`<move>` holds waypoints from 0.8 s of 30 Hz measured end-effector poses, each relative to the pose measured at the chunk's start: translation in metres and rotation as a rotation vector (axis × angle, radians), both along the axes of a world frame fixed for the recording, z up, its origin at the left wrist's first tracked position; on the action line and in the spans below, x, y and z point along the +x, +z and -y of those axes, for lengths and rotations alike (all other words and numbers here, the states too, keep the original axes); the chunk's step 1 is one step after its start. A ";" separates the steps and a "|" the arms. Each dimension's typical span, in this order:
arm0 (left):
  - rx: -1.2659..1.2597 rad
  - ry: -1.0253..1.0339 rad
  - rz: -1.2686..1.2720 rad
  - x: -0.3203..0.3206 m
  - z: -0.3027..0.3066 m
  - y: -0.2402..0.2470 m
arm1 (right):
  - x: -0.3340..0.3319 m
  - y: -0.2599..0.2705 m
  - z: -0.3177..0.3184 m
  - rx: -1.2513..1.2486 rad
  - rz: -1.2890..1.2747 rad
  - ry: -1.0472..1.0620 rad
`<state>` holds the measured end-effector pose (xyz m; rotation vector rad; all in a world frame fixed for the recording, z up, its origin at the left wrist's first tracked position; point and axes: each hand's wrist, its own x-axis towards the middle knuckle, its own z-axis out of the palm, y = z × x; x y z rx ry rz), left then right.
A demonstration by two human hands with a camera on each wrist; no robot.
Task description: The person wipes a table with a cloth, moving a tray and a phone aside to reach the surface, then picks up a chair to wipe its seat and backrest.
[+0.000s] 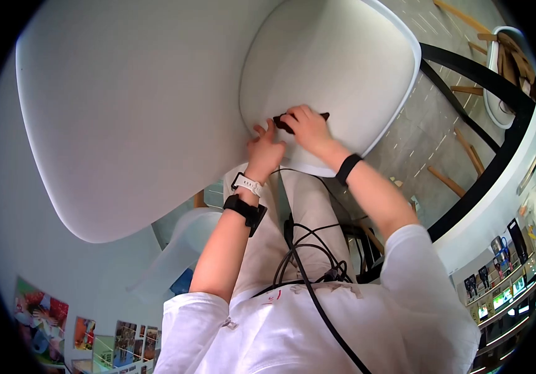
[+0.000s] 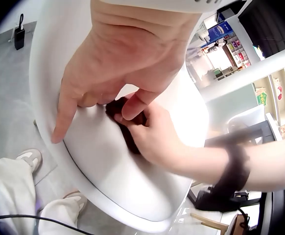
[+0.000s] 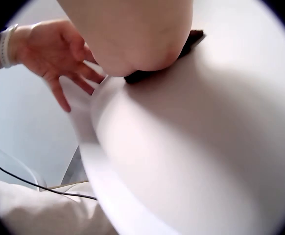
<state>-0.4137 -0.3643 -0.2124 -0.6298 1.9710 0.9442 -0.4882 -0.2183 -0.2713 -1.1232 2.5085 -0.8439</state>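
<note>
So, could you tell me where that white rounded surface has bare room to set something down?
The white rounded surface is bare beyond the left hand and right hand, out to its far rim. The larger white surface beside it is bare too. It is crowded only at the near rim, where both hands meet over the dark object.

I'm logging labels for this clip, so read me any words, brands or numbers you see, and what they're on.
No text is readable.
Wall posters: too blurred.
Shelf displays: too small.
Blue box: lettering blurred.
Red mark on white shirt: illegible.
</note>
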 end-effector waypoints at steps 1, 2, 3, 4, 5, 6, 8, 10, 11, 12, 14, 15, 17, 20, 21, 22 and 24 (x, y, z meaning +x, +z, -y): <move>0.023 0.005 0.003 -0.002 0.000 0.005 | -0.008 0.008 -0.007 0.023 0.012 0.106; 0.026 0.007 0.011 0.000 0.001 0.007 | -0.035 -0.006 -0.014 0.143 0.012 0.229; 0.027 0.011 0.018 0.002 0.000 0.007 | -0.074 -0.003 -0.017 0.243 0.008 -0.002; 0.022 0.022 0.023 0.002 0.001 0.006 | -0.122 -0.010 -0.026 0.223 -0.183 -0.133; 0.029 0.029 -0.014 0.003 0.002 0.003 | -0.169 -0.004 -0.027 0.199 -0.263 -0.345; 0.037 0.030 -0.043 0.003 0.001 -0.002 | -0.205 -0.008 -0.027 0.217 -0.414 -0.526; 0.048 0.044 -0.041 0.010 -0.001 0.001 | -0.208 0.016 0.005 0.075 -0.343 -0.789; 0.044 0.077 -0.025 -0.002 -0.001 0.005 | -0.154 -0.008 0.024 0.041 -0.247 -0.647; 0.045 0.085 -0.030 -0.004 -0.002 0.003 | -0.112 -0.018 0.036 0.067 -0.095 -0.521; 0.046 0.095 -0.031 0.001 -0.004 -0.001 | -0.068 -0.023 0.044 0.078 -0.005 -0.414; 0.085 0.131 -0.056 0.006 0.002 -0.005 | -0.007 -0.008 0.045 0.000 0.097 -0.150; 0.130 0.157 -0.073 0.010 0.004 -0.003 | -0.017 -0.002 0.040 0.013 0.089 -0.041; 0.177 0.195 -0.071 0.016 0.007 0.000 | -0.060 -0.005 0.031 0.066 -0.033 -0.039; 0.177 0.221 -0.064 0.012 0.005 0.001 | -0.178 -0.004 0.029 0.101 -0.242 -0.506; 0.174 0.206 -0.089 0.012 0.004 0.000 | -0.198 0.008 0.034 0.081 -0.257 -0.572; 0.175 0.187 -0.109 0.015 0.003 0.001 | -0.184 0.003 0.039 0.082 -0.240 -0.570; 0.167 0.159 -0.094 0.021 0.003 0.001 | -0.134 -0.016 0.055 0.084 -0.222 -0.568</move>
